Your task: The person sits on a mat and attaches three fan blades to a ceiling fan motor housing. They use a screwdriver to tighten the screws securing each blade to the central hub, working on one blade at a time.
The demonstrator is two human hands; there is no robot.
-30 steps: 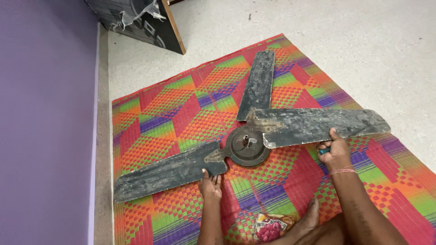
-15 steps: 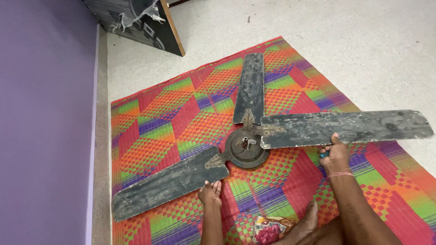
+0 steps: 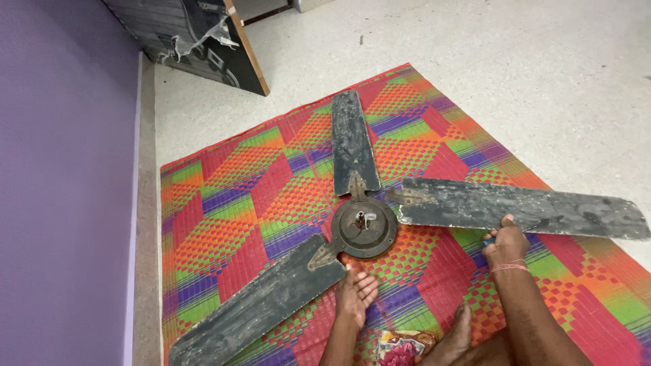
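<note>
Your left hand lies flat and open on the woven mat, fingers spread toward the fan's round motor hub, just short of it and just beside the root of the near-left blade. It grips nothing. Your right hand is well apart from the left, out to the right, with its fingers curled over the near edge of the right blade; a bit of something blue shows under the palm, too small to identify. A thread band circles that wrist.

The ceiling fan lies flat on the mat directly ahead of you, hub between your two hands and slightly closer to the left one. The blade you hold has its long axis running almost straight left to right, root at the hub, tip pointing off to your right past the mat's edge onto the pale floor. The near-left blade slants from the hub down toward the purple wall side. The far blade points away from you, nearly straight up the mat.

Your foot rests on the mat between your arms, beside a flowered cloth. A dark board leans at the far left corner.
</note>
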